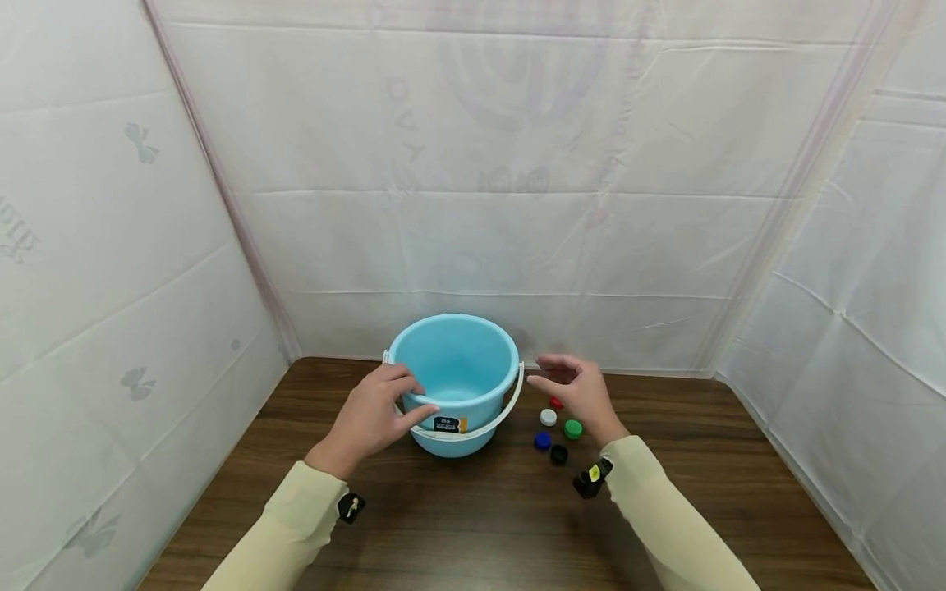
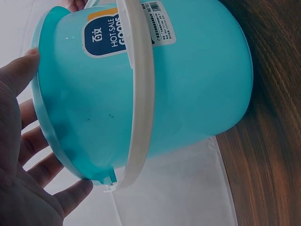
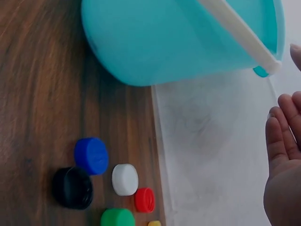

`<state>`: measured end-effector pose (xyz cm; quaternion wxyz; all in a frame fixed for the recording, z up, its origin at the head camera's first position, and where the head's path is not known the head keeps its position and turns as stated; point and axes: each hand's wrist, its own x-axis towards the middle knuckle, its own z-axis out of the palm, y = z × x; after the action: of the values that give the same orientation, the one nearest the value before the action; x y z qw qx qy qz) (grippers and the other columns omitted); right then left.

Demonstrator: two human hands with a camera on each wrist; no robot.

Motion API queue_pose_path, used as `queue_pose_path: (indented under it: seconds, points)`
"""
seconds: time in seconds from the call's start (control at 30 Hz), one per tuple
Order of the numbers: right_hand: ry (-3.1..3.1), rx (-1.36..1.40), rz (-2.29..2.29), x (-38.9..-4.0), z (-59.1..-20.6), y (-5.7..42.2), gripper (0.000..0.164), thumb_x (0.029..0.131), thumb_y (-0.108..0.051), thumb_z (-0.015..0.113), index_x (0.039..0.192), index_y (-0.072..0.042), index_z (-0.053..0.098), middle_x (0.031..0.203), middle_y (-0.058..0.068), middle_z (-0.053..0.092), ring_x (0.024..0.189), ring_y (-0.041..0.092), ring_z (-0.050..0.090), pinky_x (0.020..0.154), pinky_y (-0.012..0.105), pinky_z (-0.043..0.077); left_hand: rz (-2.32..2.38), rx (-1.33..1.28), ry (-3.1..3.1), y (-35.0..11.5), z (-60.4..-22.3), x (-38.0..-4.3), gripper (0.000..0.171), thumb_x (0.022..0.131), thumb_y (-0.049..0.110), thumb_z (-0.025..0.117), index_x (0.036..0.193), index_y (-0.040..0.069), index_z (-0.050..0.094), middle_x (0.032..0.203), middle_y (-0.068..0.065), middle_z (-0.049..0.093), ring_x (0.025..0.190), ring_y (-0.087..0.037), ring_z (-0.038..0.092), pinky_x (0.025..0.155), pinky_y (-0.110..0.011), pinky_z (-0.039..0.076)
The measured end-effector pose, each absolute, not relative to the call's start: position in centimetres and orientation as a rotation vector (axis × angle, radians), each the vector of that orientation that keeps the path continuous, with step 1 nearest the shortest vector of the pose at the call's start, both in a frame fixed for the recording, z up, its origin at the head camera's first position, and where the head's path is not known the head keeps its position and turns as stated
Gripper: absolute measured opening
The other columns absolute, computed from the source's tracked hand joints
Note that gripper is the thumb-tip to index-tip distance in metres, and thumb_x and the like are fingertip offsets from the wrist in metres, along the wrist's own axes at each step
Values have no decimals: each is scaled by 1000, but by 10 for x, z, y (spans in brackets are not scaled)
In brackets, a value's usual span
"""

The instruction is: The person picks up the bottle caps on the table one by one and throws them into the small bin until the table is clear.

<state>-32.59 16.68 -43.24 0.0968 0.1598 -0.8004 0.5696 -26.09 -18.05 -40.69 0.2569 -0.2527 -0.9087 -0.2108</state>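
A light blue plastic bucket (image 1: 479, 410) stands upright on the table, its white handle (image 1: 512, 404) lowered across the front. My left hand (image 1: 367, 417) holds the bucket's near left rim, with fingers over the edge and the thumb toward the front. Right of the bucket, my right hand (image 1: 584, 396) hovers with fingers extended and nothing in it. Below that hand lie bottle caps: white (image 1: 548, 417), green (image 1: 572, 428), blue (image 1: 543, 441), black (image 1: 558, 454) and red (image 1: 556, 402). Part of a yellow cap (image 3: 154, 223) appears in the right wrist view.
The dark wooden table (image 1: 458, 525) meets a white sheet wall (image 1: 473, 246) close behind the bucket. More white sheeting hangs on the left (image 1: 148, 328) and right (image 1: 850, 328). A label (image 2: 106, 35) is stuck to the bucket's front.
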Motion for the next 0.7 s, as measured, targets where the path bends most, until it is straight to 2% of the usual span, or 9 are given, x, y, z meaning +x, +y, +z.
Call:
queue_pose_path:
  seconds: [0.1, 0.23, 0.43, 0.6, 0.7]
  points:
    - [-2372, 470, 1709, -324, -438, 171, 46, 84, -30, 86, 123, -8, 72, 126, 11, 72, 116, 35, 68, 91, 20, 55, -571, -685, -2462, -180, -406, -261, 26, 81, 41, 87, 86, 19, 74, 89, 8, 64, 84, -11, 55, 73, -32, 54]
    - [-2370, 459, 1716, -323, -446, 176, 49, 83, -31, 87, 122, -6, 72, 125, 12, 72, 115, 36, 67, 92, 23, 56, -572, -685, -2452, -180, -406, -260, 26, 80, 40, 88, 85, 19, 74, 88, 8, 63, 84, -11, 55, 72, -32, 54]
    - [-2394, 429, 1705, -316, -458, 180, 43, 82, -30, 88, 120, -13, 74, 122, 8, 73, 113, 36, 67, 89, 22, 56, -587, -682, -2475, -180, -406, -260, 26, 81, 41, 87, 86, 19, 74, 89, 8, 63, 83, -15, 57, 72, -32, 54]
    - [-2409, 428, 1704, -313, -466, 185, 44, 82, -32, 88, 119, -14, 74, 119, 7, 74, 108, 33, 70, 85, 20, 57, -583, -681, -2481, -180, -405, -260, 26, 82, 42, 86, 86, 19, 73, 90, 8, 64, 84, -13, 56, 74, -33, 54]
    - [-2421, 437, 1703, -311, -470, 188, 44, 81, -35, 88, 118, -16, 74, 118, 6, 74, 109, 35, 69, 85, 21, 57, -585, -684, -2471, -180, -405, -259, 26, 81, 42, 87, 86, 20, 73, 90, 8, 64, 84, -11, 55, 74, -33, 55]
